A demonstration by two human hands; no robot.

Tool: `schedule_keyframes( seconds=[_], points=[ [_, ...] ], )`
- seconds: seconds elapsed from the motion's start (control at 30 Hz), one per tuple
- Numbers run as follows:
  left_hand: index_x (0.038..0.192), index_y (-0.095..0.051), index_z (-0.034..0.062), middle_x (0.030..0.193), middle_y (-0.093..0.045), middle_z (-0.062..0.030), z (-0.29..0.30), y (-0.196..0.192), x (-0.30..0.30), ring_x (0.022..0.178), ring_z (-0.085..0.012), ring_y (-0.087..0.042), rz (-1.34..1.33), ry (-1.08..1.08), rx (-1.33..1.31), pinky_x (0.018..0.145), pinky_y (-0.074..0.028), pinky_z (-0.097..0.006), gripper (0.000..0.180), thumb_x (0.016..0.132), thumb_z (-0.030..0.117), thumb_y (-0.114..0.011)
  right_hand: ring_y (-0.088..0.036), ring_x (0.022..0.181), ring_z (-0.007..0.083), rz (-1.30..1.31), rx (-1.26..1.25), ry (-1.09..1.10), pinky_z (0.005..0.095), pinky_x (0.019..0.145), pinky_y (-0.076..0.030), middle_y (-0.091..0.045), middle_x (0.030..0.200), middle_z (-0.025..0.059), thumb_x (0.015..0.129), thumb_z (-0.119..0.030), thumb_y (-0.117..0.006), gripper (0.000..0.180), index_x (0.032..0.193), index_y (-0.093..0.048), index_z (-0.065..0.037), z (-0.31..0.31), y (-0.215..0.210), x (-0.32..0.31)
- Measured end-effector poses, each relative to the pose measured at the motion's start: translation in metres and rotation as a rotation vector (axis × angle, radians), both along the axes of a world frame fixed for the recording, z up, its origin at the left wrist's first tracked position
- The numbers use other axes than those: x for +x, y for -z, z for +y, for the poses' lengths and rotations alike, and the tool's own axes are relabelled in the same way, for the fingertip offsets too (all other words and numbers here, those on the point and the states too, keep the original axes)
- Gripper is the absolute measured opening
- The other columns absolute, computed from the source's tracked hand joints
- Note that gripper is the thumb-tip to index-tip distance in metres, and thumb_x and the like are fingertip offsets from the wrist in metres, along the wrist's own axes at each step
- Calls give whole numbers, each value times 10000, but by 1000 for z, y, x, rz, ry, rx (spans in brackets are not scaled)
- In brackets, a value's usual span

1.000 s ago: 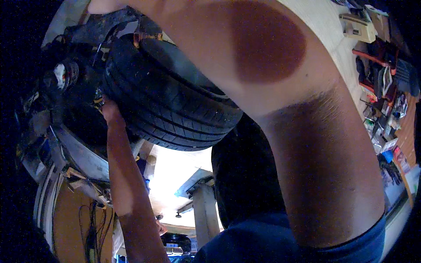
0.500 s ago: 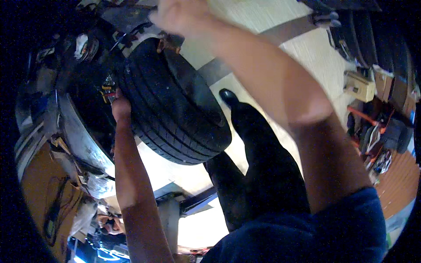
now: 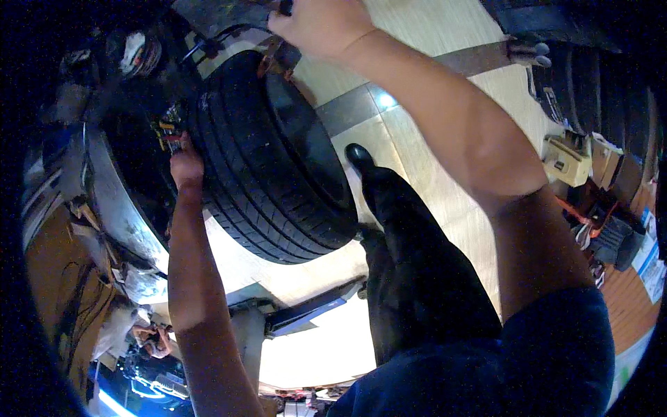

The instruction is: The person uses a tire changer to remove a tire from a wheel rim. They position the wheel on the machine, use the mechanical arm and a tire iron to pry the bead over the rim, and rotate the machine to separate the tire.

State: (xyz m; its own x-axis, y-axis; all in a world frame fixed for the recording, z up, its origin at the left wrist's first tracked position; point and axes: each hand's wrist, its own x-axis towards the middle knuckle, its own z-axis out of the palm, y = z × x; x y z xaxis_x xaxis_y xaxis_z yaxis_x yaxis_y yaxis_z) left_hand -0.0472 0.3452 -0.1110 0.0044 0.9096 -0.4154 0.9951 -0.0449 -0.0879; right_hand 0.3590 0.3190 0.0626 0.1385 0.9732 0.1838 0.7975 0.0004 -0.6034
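Note:
A large black tire (image 3: 271, 160) with grooved tread stands tilted in front of me. My left hand (image 3: 186, 167) is behind its left side, closed near a small yellow and red part (image 3: 169, 132); what the fingers grip there is mostly hidden. Raised beyond the tire's upper edge, my right hand (image 3: 319, 29) is closed at the top of the picture. A bit of something dark shows at its fingers, too small to name. Just below that hand, a rusty brown metal piece (image 3: 279, 61) sits against the tire's upper rim. A thin dark curved bar or hose (image 3: 229, 31) runs nearby.
Pale floor tiles (image 3: 445, 215) with a grey band lie beyond the tire. A curved grey metal panel (image 3: 121, 187) stands at left. A blue-edged lift arm (image 3: 313, 309) lies low, near my legs. On the right are a cream box (image 3: 566, 160) and assorted tools by a wooden surface (image 3: 625, 306).
My right hand has shifted slightly right and is less blurred. My left hand stays behind the tire, a little farther left. The view has moved slightly, and my legs appear farther right.

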Motion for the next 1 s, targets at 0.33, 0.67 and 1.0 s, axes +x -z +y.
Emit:
schedule_keyframes(
  seconds=[0.33, 0.67, 1.0],
  points=[
    [1214, -495, -113, 1164, -563, -356, -129, -51, 30, 1102, -492, -540, -361, -378, 254, 927, -437, -494, 728, 962, 559, -370, -665, 788, 356, -118, -3, 223, 423, 741, -534, -664, 807, 249, 737, -206, -638, 288, 894, -659, 34, 69, -9, 59],
    [1228, -511, -64, 1092, -620, -289, -202, -85, 49, 981, -418, -604, -522, -486, 316, 857, -460, -442, 564, 1000, 441, -406, -648, 910, 365, -74, -115, 250, 439, 816, -515, -672, 926, 242, 780, -265, -635, 385, 1020, -618, 35, 62, -18, 73],
    [1362, -344, -93, 1343, -436, -315, -355, -86, 14, 1226, -426, -443, -757, -664, 233, 1047, -328, -438, 673, 981, 460, -356, -655, 860, 314, 102, -163, 188, 395, 776, -514, -675, 850, 209, 812, -241, -669, 424, 1143, -594, 12, 34, -12, 81]
  ],
)
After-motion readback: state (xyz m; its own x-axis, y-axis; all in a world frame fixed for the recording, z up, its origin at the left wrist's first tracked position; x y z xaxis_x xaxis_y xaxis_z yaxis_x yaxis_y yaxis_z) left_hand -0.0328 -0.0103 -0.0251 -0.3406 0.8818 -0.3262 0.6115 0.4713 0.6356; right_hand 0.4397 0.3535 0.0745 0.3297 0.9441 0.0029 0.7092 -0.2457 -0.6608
